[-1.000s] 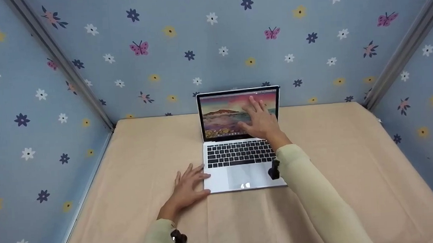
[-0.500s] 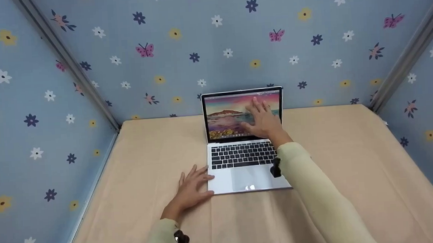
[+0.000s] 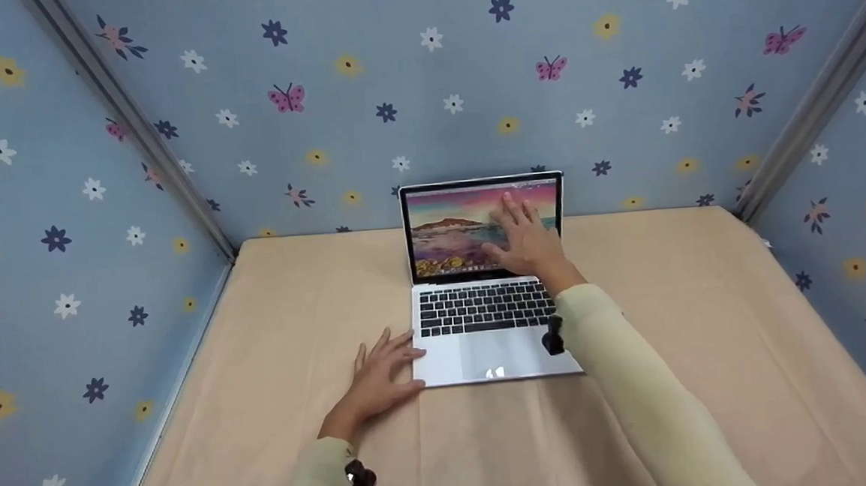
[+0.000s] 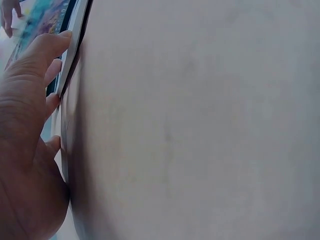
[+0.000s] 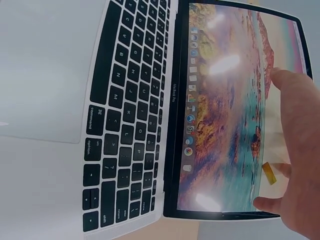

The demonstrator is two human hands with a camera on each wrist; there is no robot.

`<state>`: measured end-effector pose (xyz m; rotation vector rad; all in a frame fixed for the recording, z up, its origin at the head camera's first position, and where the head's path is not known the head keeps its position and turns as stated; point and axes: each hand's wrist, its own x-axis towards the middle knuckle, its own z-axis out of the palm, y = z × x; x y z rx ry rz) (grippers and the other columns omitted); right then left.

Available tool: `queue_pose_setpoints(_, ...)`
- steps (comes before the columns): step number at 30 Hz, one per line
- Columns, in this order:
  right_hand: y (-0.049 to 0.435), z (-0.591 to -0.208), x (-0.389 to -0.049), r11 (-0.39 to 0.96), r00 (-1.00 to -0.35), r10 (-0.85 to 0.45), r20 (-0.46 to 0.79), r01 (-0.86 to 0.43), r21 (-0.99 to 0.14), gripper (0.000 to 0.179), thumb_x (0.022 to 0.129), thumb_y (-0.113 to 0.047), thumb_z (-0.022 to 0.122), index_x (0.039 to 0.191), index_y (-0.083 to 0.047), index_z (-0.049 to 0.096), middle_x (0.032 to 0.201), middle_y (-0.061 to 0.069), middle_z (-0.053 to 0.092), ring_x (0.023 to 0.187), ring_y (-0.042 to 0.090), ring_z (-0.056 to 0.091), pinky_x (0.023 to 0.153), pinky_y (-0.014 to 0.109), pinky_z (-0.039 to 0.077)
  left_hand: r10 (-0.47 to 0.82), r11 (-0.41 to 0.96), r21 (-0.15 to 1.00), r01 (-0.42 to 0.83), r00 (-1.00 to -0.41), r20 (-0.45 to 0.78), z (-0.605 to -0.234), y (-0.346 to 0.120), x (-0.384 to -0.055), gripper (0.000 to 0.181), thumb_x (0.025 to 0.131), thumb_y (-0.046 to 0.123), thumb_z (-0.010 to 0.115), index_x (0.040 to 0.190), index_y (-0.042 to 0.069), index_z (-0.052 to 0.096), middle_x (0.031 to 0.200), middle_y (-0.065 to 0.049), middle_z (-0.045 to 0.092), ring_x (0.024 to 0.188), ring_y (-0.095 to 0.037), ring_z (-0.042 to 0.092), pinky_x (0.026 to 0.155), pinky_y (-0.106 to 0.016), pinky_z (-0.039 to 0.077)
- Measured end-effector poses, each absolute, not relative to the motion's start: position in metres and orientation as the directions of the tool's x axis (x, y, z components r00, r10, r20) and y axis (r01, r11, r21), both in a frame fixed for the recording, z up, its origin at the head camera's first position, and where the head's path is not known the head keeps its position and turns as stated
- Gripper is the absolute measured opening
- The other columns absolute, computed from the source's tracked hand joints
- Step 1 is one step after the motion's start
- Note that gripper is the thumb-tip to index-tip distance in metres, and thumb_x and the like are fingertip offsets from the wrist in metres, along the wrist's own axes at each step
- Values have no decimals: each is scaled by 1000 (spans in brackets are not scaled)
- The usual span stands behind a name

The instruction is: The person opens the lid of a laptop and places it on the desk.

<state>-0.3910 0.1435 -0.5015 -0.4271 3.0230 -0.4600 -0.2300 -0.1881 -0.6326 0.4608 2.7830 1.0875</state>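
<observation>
An opened silver laptop (image 3: 515, 353) with black keys sits on the cloth-covered table, its lit screen (image 3: 444, 246) showing a coastal picture. Fingers spread, my right hand (image 3: 531, 248) reaches over the keyboard (image 5: 127, 105) and its fingertips are at the right half of the screen. In the right wrist view a small yellow patch (image 5: 269, 172) shows on the screen beside the fingers. My left hand (image 3: 377, 381) lies at the laptop's front left side, with the thumb and fingertips touching its edge. The left wrist view shows these fingers (image 4: 37, 55) along the thin edge.
A beige cloth (image 3: 308, 296) covers the table. Blue panels (image 3: 452, 69) with flowers and butterflies stand behind and on both sides, joined by grey metal posts (image 3: 123, 96). The laptop's screen stands close to the back panel.
The head view has shifted slightly. Both hands keep their places, the right at the screen and the left at the laptop's edge.
</observation>
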Motion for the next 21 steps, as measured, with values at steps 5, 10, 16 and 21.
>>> queue_pose_setpoints(5, 140, -499, -387, 921, -963, -269, 6, -259, -292, 72, 116, -52, 54, 179, -25, 33, 194, 4, 2, 181, 39, 6, 134, 83, 28, 318, 705, 671, 230, -948, -9, -630, -190, -229, 53, 95, 40, 86, 144, 24, 75, 182, -6, 46, 176, -51, 19, 136, -85, -4)
queue_pose_setpoints(10, 144, -497, -386, 916, -965, -256, 51, -259, -307, 67, 116, -47, 57, 177, -27, 39, 193, 4, 12, 180, 38, 14, 136, 82, 26, 317, 702, 676, 226, -948, -12, -628, -186, -230, 53, 95, 38, 86, 144, 23, 75, 182, -6, 45, 176, -51, 19, 136, -86, -5)
queue_pose_setpoints(16, 153, -496, -384, 908, -962, -257, 91, -273, -318, 65, 114, -44, 60, 174, -25, 44, 192, 6, 19, 178, 40, 21, 133, 84, 29, 336, 704, 670, 236, -942, -21, -623, -180, -232, 51, 95, 38, 85, 143, 21, 75, 181, -10, 46, 175, -54, 21, 134, -88, -3)
queue_pose_setpoints(21, 159, -496, -382, 896, -955, -258, 147, -293, -335, 63, 113, -43, 61, 171, -24, 49, 189, 6, 30, 176, 40, 29, 130, 81, 37, 344, 716, 647, 262, -939, -1, -621, -181, -235, 53, 98, 39, 80, 146, 18, 74, 178, -12, 50, 172, -56, 28, 133, -91, 4)
